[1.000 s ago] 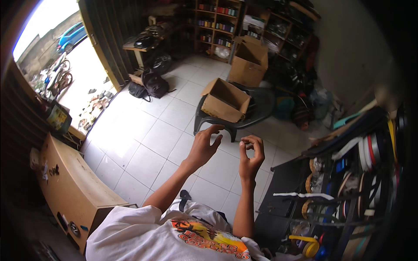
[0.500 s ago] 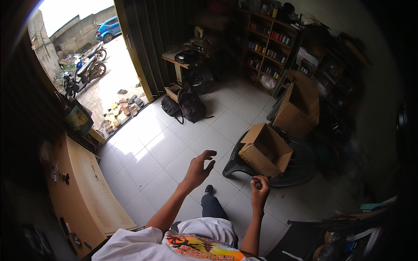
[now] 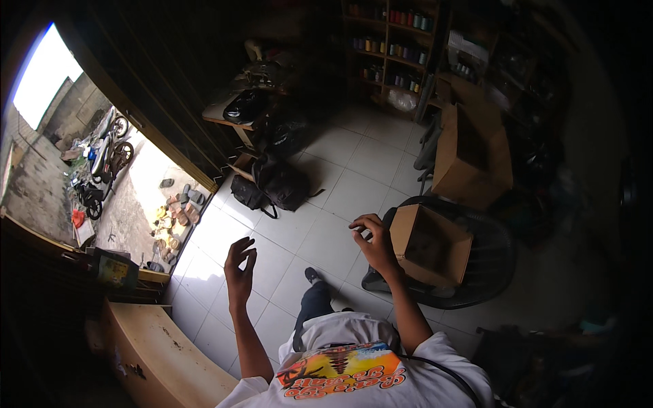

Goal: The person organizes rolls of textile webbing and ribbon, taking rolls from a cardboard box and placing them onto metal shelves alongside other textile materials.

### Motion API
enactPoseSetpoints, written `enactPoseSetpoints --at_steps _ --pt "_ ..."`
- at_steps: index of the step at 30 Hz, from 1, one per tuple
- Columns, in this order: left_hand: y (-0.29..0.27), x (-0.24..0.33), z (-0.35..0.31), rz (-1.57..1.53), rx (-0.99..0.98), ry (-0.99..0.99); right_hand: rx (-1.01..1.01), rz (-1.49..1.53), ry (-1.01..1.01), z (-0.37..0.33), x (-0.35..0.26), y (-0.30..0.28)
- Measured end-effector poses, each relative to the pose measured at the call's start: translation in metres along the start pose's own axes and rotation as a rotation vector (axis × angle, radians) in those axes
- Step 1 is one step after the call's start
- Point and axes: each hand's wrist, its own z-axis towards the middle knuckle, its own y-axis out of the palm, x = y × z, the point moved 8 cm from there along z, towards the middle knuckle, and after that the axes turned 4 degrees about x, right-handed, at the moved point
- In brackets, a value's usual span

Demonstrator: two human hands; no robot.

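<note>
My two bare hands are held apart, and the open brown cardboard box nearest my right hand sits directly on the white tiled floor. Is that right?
Not quite: the head view shows the open brown cardboard box resting on a dark plastic chair, not on the white tiled floor. Your bare left hand and right hand are indeed apart.

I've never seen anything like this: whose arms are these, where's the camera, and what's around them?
There's no robot here. These are a person's own bare arms, seen by a wide camera worn on their head; its lens bends straight edges.

The left hand and right hand are raised over the tiled floor, fingers loosely curled, apparently holding nothing. In this view, the right one appears beside an open box resting on a dark chair. A bigger box is behind. Dark bags lie on the floor; motorbikes stand outside.
</note>
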Motion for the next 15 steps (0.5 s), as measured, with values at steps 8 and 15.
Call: enactPoseSetpoints --at_steps 8,15 --pt "-0.001 -0.112 0.176 -0.062 0.047 -0.116 0.023 -0.106 0.027 0.19 0.045 0.017" --pt "0.145 -0.054 0.394 0.098 -0.354 0.105 0.292 -0.243 0.134 0.286 0.097 -0.045"
